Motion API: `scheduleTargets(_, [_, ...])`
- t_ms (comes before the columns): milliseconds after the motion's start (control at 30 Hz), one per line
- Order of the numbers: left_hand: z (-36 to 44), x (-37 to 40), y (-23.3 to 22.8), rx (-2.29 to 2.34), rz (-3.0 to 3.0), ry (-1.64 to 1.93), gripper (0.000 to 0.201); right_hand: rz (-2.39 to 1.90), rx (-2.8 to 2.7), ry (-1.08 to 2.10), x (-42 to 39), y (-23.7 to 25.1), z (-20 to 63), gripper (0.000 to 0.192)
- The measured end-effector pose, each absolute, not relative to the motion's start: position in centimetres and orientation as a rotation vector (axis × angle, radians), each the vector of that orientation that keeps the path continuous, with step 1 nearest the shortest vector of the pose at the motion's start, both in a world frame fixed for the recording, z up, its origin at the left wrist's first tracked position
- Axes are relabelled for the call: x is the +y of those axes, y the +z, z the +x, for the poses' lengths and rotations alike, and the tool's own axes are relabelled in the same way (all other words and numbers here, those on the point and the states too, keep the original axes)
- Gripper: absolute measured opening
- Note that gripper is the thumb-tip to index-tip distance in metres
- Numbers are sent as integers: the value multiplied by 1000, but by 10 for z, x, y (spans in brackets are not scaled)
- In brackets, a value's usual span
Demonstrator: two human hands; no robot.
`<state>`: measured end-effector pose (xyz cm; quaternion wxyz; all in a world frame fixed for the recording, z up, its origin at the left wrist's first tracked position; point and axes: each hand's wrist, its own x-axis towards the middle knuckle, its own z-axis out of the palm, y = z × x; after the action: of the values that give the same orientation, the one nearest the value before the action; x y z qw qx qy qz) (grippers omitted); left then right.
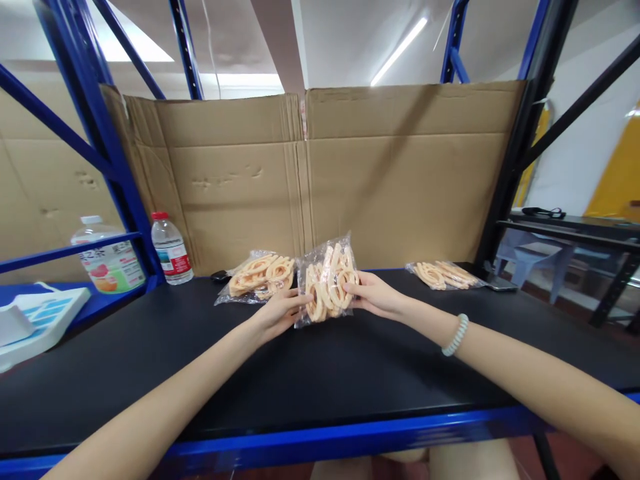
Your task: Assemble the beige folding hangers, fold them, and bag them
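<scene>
Between my two hands a clear plastic bag of pale ring-shaped and stick-shaped pieces (329,280) is held upright above the black tabletop. My left hand (283,312) grips its left edge, and my right hand (375,295) pinches the right edge with the thumb in front. Behind my left hand lies a similar bag of pale pieces (260,275), on the table near the cardboard. Another such bag (445,275) rests flat at the back right, apart from my hands. What exactly the pieces are I cannot tell.
A cardboard wall (400,173) closes off the back, between blue posts (120,180) and black ones. At the back left stands a water bottle with a red cap (171,250). Farther left are a large labelled bottle (107,257) and a white-and-blue tray (47,320). A dark flat object (501,285) lies back right.
</scene>
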<state>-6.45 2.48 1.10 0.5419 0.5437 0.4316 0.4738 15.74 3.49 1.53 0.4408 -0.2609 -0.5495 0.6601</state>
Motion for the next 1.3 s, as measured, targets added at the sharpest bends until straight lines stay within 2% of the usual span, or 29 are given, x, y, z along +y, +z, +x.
scheduleTargets(100, [-55,18,7,884,1342,1087,46,-607,-1449,1606,25,5,176,34])
scheduleTargets(233, [-48,13,3,877,1615,1227,51,-607,-1502,1502,29,-7,182,41])
scheduleTargets(433, [-46,5,5,1112,2412,1404,36,-877,-1449,1172,52,-17,178,24])
scheduleTargets(500, [-45,2,3,1096,2680,1340,43,-955,-1381,1167,60,-22,183,21])
scheduleTargets(633, [-37,-8,-3,968,2929,980,67,-1054,-1262,1177,73,-26,207,20])
scheduleTargets(767, [-31,-18,3,800,2822,863,61,-1065,-1217,1070,76,-8,237,25])
scheduleTargets(900, [-39,-6,12,1273,2457,1058,32,-928,-1477,938,53,22,247,29])
scheduleTargets(1067, [-55,23,4,1865,2219,677,38,-660,-2377,800,16,41,240,31])
scheduleTargets(1200, [-55,29,-2,1876,2161,609,28,-692,-2555,845,8,46,244,30])
scheduleTargets(1300, [-51,27,-1,1783,2164,581,31,-743,-2573,815,8,52,252,31])
